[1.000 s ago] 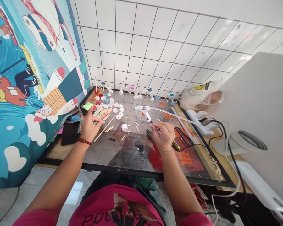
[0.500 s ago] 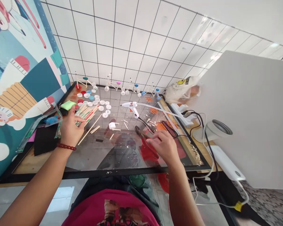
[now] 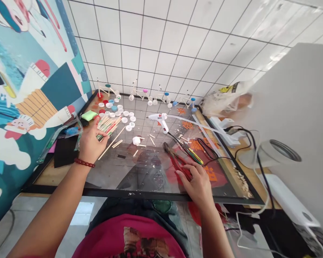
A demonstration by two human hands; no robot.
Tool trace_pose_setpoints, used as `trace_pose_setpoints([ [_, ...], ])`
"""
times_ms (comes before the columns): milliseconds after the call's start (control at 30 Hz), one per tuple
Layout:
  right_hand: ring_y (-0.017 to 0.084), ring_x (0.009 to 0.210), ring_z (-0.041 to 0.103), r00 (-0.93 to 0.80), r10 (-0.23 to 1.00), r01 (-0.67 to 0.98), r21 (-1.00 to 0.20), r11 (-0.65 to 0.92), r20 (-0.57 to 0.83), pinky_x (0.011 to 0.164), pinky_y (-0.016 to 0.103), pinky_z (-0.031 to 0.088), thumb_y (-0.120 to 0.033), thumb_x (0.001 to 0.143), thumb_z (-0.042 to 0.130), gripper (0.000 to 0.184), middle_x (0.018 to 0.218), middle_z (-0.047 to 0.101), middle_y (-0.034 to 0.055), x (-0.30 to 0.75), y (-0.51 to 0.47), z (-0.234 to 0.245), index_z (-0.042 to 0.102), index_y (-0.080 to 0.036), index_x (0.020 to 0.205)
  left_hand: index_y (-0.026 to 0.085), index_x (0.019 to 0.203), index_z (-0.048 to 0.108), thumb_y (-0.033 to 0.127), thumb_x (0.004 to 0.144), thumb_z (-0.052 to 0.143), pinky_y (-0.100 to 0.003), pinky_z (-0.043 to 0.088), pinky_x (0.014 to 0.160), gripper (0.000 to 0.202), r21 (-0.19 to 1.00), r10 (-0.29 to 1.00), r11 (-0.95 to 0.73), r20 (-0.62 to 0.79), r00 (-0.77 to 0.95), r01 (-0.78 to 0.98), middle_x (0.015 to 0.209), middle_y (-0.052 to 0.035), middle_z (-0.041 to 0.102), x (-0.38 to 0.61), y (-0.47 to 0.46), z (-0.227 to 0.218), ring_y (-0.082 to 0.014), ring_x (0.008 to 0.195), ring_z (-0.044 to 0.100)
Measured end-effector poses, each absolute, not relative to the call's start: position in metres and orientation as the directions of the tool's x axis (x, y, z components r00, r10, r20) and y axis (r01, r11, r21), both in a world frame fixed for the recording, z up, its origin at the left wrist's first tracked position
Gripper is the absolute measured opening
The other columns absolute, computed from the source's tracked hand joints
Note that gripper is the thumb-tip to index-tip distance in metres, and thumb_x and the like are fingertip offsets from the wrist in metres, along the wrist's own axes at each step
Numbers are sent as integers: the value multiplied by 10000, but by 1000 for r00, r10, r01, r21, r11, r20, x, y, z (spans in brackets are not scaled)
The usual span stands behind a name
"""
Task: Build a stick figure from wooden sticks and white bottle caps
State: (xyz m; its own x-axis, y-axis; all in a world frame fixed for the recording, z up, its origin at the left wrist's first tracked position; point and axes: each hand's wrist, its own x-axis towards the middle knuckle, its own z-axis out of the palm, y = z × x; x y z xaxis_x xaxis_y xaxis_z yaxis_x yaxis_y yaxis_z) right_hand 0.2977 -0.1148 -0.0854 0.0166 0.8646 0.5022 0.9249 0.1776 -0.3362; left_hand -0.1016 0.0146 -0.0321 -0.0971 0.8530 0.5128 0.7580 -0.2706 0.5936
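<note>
My left hand (image 3: 93,143), with a red bead bracelet at the wrist, is at the bundle of wooden sticks (image 3: 109,123). Its thumb and forefinger are spread apart, and the other fingers are partly hidden. Red-handled pliers (image 3: 174,156) lie on the glass tabletop, jaws pointing away from me. My right hand (image 3: 197,179) has its thumb and fingers around the pliers' handles. Between the hands sits a white cap with sticks attached (image 3: 136,140). A white hot glue gun (image 3: 160,120) rests farther back. Beside the pliers is a yellow-green utility knife (image 3: 196,156).
White, red and blue bottle caps (image 3: 125,113) are scattered behind the sticks. Several small stick-and-cap assemblies (image 3: 165,96) stand along the back edge. At right are a power strip (image 3: 226,130), cables and a white cylinder (image 3: 269,154). A green packet (image 3: 89,115) lies left.
The view has shifted left. My right hand has lowered onto the pliers' handles and closed around them, uncovering the utility knife. My left hand stays by the sticks.
</note>
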Motion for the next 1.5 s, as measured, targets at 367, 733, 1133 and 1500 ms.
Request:
trace_pose_setpoints([
  [367,315,1007,685,4,851,928,-318,192,526,842,475,556,-571,963,587,376,1135,683,135,301,-115,-92,718,-219,983,163,1460,552,153,813,611,-440,497,1023,650,371,889,-288,447,102,883,858,-32,808,-95,12,-34,-302,1030,708],
  [733,334,1073,671,-7,857,935,-300,189,516,892,499,546,-564,969,574,364,1164,677,138,302,-114,-93,697,-222,954,143,1531,438,176,810,628,-399,525,878,746,296,946,-210,301,117,932,842,-50,787,-83,17,-31,-298,927,710],
  [1133,308,1007,666,-57,831,942,-247,229,553,862,478,554,-485,962,608,289,1136,667,142,301,-111,-92,678,-208,919,151,1531,455,212,790,671,-370,539,867,774,446,921,-123,384,-65,887,859,-34,806,-101,13,-26,-308,996,737],
  [1500,309,1012,661,-52,829,944,-244,223,557,858,465,543,-483,963,615,278,1128,673,130,299,-112,-92,657,-219,889,204,1494,525,187,799,662,-383,542,834,709,407,941,-252,315,124,878,844,-16,807,-92,6,-26,-305,930,737],
])
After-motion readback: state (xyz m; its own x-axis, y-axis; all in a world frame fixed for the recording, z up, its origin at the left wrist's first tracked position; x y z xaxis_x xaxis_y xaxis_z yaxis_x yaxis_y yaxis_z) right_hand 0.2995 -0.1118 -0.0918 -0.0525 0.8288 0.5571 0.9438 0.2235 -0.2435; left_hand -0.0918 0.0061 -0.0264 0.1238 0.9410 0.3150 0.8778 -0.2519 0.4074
